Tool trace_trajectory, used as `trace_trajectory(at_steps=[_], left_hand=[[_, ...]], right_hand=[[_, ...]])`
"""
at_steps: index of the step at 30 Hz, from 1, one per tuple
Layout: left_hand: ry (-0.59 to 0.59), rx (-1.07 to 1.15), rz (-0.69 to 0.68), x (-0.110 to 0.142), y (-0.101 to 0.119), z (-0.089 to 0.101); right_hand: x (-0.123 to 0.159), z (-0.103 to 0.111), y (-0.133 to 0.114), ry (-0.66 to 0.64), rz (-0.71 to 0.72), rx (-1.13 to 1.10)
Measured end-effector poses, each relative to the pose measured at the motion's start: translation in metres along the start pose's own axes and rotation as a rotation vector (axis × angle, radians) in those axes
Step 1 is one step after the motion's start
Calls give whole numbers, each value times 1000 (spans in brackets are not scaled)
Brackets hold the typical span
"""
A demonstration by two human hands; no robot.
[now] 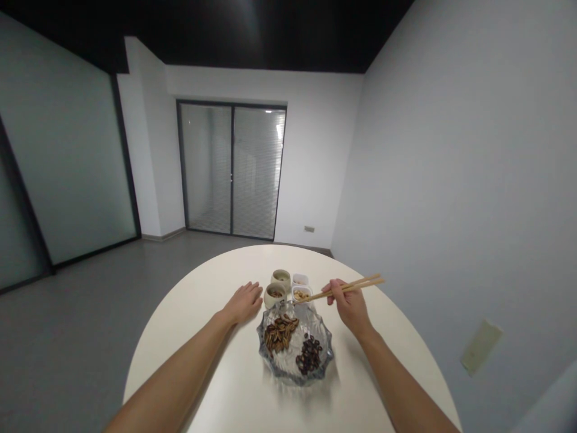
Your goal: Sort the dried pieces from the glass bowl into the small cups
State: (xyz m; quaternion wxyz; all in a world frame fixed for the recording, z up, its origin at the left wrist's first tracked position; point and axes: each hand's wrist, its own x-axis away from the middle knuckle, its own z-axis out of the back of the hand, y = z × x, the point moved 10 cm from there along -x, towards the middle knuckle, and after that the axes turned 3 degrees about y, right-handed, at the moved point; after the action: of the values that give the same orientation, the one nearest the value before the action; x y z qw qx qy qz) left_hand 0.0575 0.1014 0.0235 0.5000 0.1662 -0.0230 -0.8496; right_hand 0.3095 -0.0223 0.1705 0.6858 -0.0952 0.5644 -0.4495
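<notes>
Left hand [243,304] flat on the round white desk [234,385], grip spread and empty, just beside a small ceramic cup [274,294] with a little brown food inside; a second cup [280,278] behind it. Centre, a cut-glass dish [325,361] with two sizeable, separate heaps: striped sunflower seeds [280,334] and dark seeds [309,355]. Only a few pale nuts [301,294] in the nearer white square dish [308,293], contents of the farther white square dish [300,279] too small to tell. Right hand [351,307], grip pressed around wooden chopsticks [347,288], tips at the nearer dish; whether they pinch anything, impossible to tell.
</notes>
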Motion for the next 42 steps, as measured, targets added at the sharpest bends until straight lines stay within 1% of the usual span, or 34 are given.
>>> trace_trajectory(at_steps=[2,5,12,17,22,27,31,37,40,42], left_hand=[[-5,0,0,0,1,0],[-8,1,0,1,2,2],[0,31,-16,1,5,7],[5,20,-16,1,6,9],[0,24,-15,2,5,8],[5,25,-19,1,4,7],[8,15,-22,2,6,7],[3,23,-6,3,6,8],[-5,31,13,3,5,7],[-12,29,14,3,5,7]], right_hand=[[-8,-2,-2,42,18,18],[-21,-9,-1,69,31,49],[-51,-32,2,62,61,108],[-56,-50,12,12,59,111],[-48,-68,24,-118,24,96],[-45,-62,25,-110,16,89],[-41,-60,21,-145,22,69],[-30,-38,11,-9,6,-38],[-18,-28,7,16,-12,-74],[-9,-23,5,4,-22,-90]])
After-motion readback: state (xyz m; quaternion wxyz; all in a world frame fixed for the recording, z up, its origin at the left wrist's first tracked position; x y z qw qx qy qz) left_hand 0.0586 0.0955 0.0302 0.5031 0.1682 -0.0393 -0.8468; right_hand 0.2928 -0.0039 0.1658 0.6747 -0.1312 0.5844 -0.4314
